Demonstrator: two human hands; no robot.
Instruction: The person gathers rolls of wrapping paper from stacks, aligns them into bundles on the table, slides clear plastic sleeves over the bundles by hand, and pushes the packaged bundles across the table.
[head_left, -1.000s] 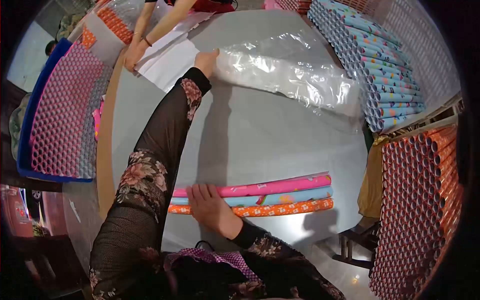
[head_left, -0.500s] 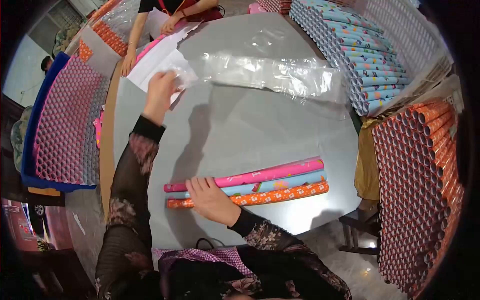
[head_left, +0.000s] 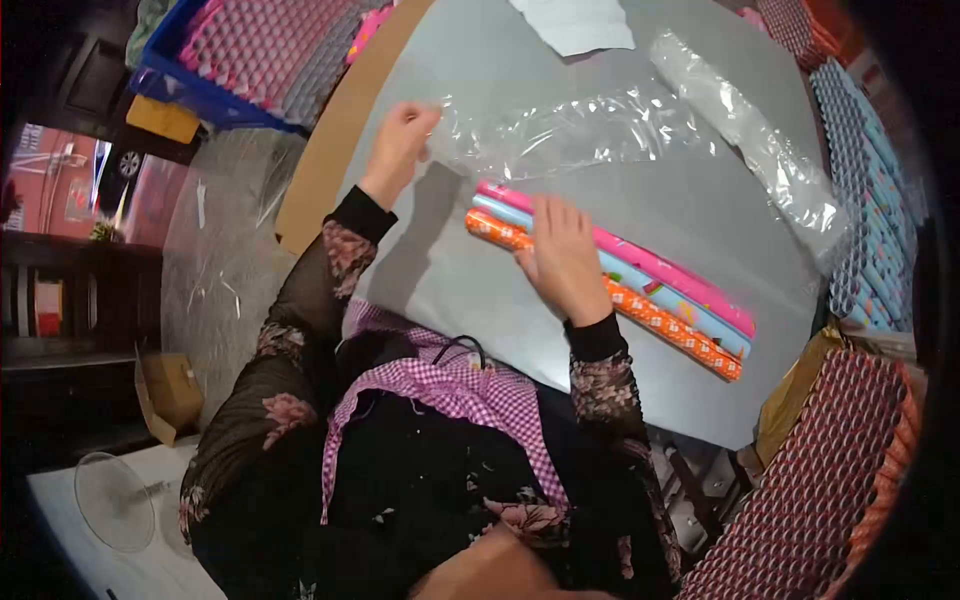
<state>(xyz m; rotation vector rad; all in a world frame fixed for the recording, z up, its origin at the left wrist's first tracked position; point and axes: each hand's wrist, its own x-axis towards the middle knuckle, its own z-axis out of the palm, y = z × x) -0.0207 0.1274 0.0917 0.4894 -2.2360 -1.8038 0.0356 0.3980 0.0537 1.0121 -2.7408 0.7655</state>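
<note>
My left hand [head_left: 402, 150] is closed in a pinch at the near end of a clear plastic sleeve [head_left: 590, 130], which stretches away to the right above the grey tabletop. Under my right hand [head_left: 565, 255] lie three rolls of wrapping paper side by side: a pink one [head_left: 680, 275], a light blue one [head_left: 700, 318] and an orange one with white prints [head_left: 665, 325]. The fingers of that hand curl across all three near their left ends. The sleeve's near end is just beyond the rolls, and I cannot tell whether it touches them.
More clear plastic sleeves [head_left: 750, 140] lie at the table's right side. White paper [head_left: 580, 22] is at the far edge. A blue crate [head_left: 215, 95] of pink rolls stands at the left. Stacked blue rolls [head_left: 870, 210] and orange rolls [head_left: 800, 470] border the right.
The view has turned, and the other person has left it. My left hand has drawn a plastic sleeve away from the white paper, nearer the rolls. My right hand stays on the rolls.
</note>
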